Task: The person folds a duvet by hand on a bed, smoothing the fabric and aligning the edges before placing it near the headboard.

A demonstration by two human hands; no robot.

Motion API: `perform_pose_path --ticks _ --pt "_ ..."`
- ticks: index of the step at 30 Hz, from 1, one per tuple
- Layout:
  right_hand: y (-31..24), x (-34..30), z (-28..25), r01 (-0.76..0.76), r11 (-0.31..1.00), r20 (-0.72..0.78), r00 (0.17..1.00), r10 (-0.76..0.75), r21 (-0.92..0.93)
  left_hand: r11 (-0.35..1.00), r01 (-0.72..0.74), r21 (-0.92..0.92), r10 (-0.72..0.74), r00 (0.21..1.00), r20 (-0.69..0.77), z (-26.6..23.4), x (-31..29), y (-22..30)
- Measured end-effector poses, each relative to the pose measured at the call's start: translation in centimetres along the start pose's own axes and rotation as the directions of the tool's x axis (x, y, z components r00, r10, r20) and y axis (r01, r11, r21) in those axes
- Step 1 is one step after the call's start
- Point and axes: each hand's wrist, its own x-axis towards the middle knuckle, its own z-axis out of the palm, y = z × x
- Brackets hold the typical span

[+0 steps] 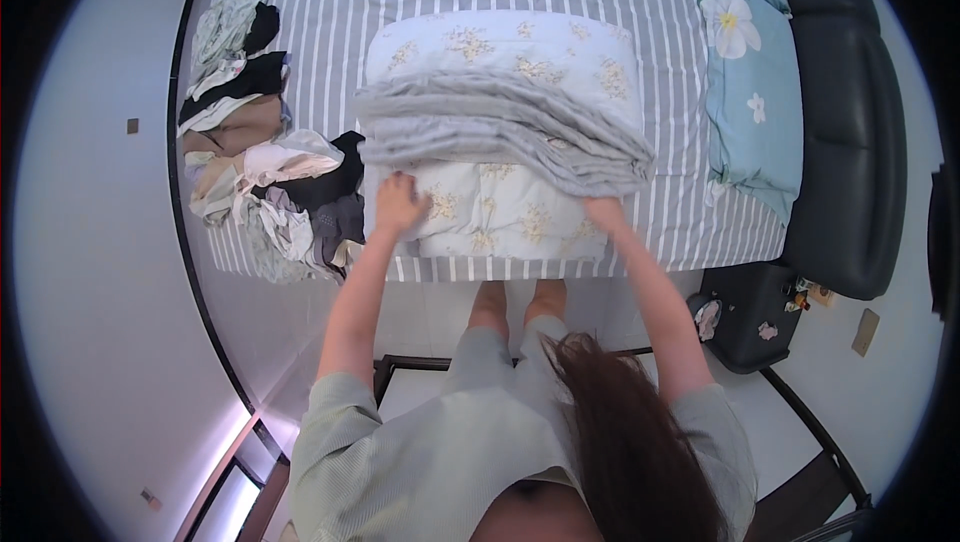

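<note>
A white quilt with yellow flower prints lies folded into a thick block at the bed's near edge. Across its middle runs a long grey cover, bunched into layered folds and slightly blurred at the left. My left hand is over the quilt's near left part, just below the cover, fingers bent and apart with nothing in them. At the cover's near right corner, my right hand grips its edge. The cloth hides most of those fingers.
A heap of crumpled clothes lies along the bed's left side. Blue-green flowered pillows rest by the black padded headboard at the right. A dark bedside cabinet stands near the headboard. The bed has a grey-and-white striped sheet.
</note>
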Motion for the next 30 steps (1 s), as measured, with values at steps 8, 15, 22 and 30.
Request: perform_pose_path --ticks 8,15,22,30 --pt "-3.6 -4.6 6.3 0.050 0.764 0.006 0.998 -0.060 -0.644 0.926 -0.149 0.347 0.023 0.939 0.343 -0.1 -5.2 0.5" --pt "-2.7 -7.8 -0.2 0.311 0.807 -0.008 0.931 -0.364 -0.501 0.930 -0.362 0.065 0.366 0.928 -0.071 -4.5 -8.0 0.5" --pt "-0.3 -11.8 3.0 0.269 0.847 0.168 0.962 -0.215 -0.457 0.948 -0.062 0.311 0.068 0.998 -0.007 5.4 -14.6 -3.6" --pt "5.6 -9.7 -0.2 -0.086 0.089 -0.010 0.660 0.751 0.992 -0.468 0.413 -0.781 -0.343 0.730 0.591 0.4 -8.1 -6.8"
